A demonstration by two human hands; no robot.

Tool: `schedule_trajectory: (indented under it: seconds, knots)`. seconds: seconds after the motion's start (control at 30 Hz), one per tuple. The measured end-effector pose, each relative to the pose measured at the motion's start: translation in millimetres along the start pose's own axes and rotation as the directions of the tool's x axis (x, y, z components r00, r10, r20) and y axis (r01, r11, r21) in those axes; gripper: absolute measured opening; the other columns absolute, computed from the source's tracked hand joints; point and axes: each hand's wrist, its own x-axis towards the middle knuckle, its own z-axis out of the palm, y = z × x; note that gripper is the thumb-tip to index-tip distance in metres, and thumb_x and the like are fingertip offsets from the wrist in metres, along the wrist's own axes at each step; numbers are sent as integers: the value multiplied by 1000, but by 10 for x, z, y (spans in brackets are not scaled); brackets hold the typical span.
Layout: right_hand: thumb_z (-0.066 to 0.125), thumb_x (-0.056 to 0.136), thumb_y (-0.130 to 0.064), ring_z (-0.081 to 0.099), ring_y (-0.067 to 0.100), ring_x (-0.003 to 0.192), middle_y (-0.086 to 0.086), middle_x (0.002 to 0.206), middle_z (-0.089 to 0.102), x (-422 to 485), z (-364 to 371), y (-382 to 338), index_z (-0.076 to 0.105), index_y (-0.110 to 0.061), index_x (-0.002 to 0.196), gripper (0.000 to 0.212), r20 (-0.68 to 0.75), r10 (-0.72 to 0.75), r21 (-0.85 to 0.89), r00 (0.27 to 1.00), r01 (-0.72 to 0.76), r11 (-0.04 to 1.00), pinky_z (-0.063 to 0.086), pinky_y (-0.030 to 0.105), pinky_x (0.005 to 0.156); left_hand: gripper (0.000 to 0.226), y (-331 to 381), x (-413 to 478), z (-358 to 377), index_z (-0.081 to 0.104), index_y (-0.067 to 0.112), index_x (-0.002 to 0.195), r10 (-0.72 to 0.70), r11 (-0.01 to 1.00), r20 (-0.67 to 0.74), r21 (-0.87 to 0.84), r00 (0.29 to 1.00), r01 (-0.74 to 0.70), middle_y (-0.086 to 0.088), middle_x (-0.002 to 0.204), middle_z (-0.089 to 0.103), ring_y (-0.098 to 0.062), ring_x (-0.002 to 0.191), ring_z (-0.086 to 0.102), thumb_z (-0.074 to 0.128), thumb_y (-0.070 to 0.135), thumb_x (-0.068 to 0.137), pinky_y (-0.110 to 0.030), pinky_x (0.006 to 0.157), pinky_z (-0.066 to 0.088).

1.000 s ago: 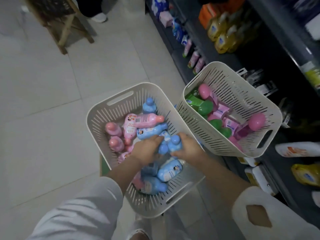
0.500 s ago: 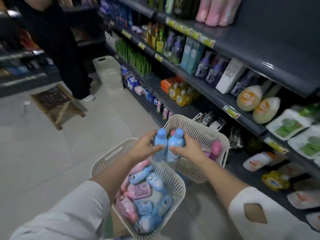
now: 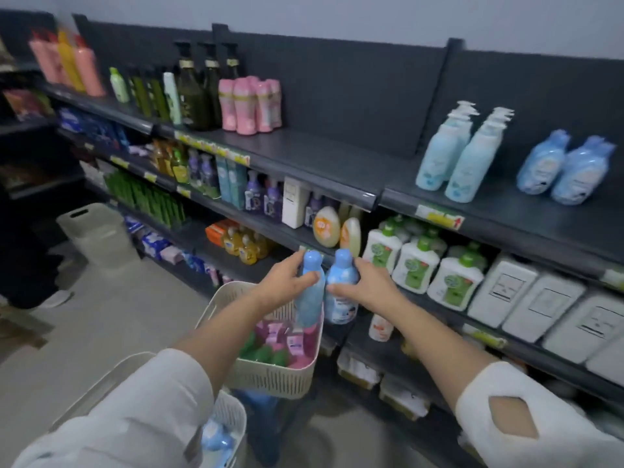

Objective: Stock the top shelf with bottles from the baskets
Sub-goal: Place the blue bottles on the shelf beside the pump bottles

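From the head camera, the step in hand is the carry from baskets to shelf. The left hand (image 3: 285,287) has fingers and thumb wrapped round the body of a blue bottle (image 3: 309,300). The right hand (image 3: 369,290) grips a second blue bottle (image 3: 341,288) the same way. The two bottles are upright and touching side by side, held in front of the lower shelves, well below the top shelf (image 3: 337,153).

As I judge it, the next move calls for raising both bottles above the front edge of the top shelf. They then need setting down upright, probably by the matching blue bottles (image 3: 567,167) near its right end. The bare stretch at the middle of the shelf would also take them.

Counted:
- Two bottles are in hand, one per hand.
- Two baskets are close by. The far basket (image 3: 270,378) holds pink and green items, and the near basket (image 3: 233,412) shows blue bottles at the bottom edge of the view, too cut off to count.
- A third basket (image 3: 98,238) stands on the floor further along.
- On the top shelf the matching blue bottles show two fronts, with more behind that I cannot count.
- The pale pump bottles (image 3: 452,157) stand in two files.
- The pink bottles (image 3: 250,106) form one tight cluster of about five.
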Motion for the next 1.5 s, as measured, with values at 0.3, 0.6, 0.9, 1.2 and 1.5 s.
schedule_trajectory:
  seconds: [0.3, 0.6, 0.9, 1.2, 1.5]
  knots:
    - [73, 73, -48, 59, 17, 97, -1, 108, 63, -597, -1920, 915, 57, -23, 117, 53, -376, 85, 68, 923, -64, 996, 52, 37, 82, 31, 1725, 724, 1330, 54, 24, 97, 285, 958, 64, 3, 956, -286, 6, 93, 60, -11, 89, 53, 53, 37, 70, -24, 74, 43]
    - [70, 68, -56, 62, 20, 96, 2, 107, 63, -851, -3155, 1674, 56, -24, 108, 53, -585, 232, 142, 777, -184, 973, 54, 42, 84, 30, 2881, 1438, 2265, 58, 10, 104, 430, 903, 65, -2, 901, -430, -6, 94, 63, -19, 85, 55, 59, 31, 82, -40, 76, 49]
    - [70, 76, -44, 59, 26, 98, 6, 107, 60, -46, -3597, 2052, 47, -17, 102, 45, -616, 322, 118, 719, -320, 940, 50, 37, 79, 20, 3091, 2534, 2361, 56, 4, 95, 477, 878, 72, 13, 876, -479, -1, 78, 55, -14, 72, 47, 58, 22, 86, -27, 64, 41]
    - [67, 80, -39, 59, 27, 98, 9, 111, 60, 751, -3748, 2328, 45, -12, 118, 51, -630, 397, 148, 667, -399, 905, 47, 33, 77, 9, 2955, 3399, 2567, 55, 11, 89, 481, 875, 133, 1, 867, -485, 9, 70, 50, -6, 64, 45, 57, 20, 86, -22, 58, 36]
    - [66, 79, -44, 55, 26, 108, 8, 117, 58, 995, -3899, 2469, 47, -13, 122, 56, -638, 393, 52, 662, -473, 880, 42, 31, 76, 8, 2975, 3682, 2769, 50, 21, 83, 479, 875, 157, -14, 864, -483, 11, 73, 52, -3, 65, 48, 56, 23, 88, -20, 57, 36]
